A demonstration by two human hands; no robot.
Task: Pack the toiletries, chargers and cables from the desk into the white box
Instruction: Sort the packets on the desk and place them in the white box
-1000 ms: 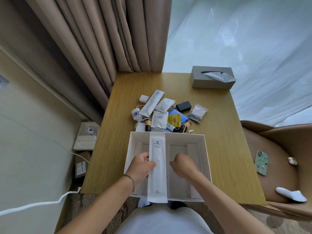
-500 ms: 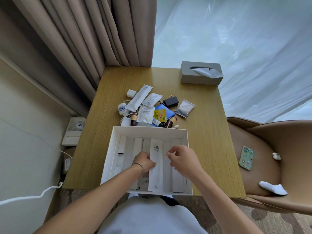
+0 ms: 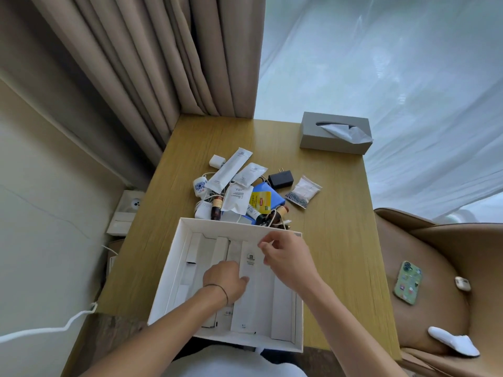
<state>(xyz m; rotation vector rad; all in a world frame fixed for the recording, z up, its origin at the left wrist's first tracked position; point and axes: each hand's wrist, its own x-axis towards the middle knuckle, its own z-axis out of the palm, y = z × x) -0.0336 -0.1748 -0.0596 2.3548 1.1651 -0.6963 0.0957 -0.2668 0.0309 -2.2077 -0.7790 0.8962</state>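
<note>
Lying lengthwise in the white box (image 3: 174, 270) at lower centre of frame: a long white packet (image 3: 251, 295); left hand (image 3: 226, 281) rests on its left edge, fingers curled, grip cannot be told; right hand (image 3: 285, 261) above the packet's far end, fingertips loosely bent, holding nothing visible; pile of toiletries, chargers and cables (image 3: 242, 191) on the desk (image 3: 340, 213) just beyond the box, mid-frame.
</note>
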